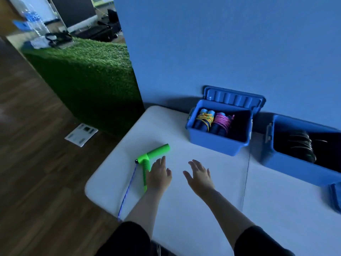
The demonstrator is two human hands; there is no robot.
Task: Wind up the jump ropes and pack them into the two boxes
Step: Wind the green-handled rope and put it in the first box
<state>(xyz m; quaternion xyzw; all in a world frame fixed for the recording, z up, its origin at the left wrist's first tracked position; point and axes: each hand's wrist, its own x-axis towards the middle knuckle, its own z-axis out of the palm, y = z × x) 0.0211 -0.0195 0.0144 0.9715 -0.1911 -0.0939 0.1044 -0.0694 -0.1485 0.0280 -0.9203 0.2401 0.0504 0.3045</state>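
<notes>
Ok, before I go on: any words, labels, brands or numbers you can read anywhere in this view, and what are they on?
None can be read.
Water bottle, far left: blue label, motion-blurred, unreadable.
White flat device on the floor: dark display and markings, too small to read.
Left blue box, right blue box, green jump rope handles: no print visible.
</notes>
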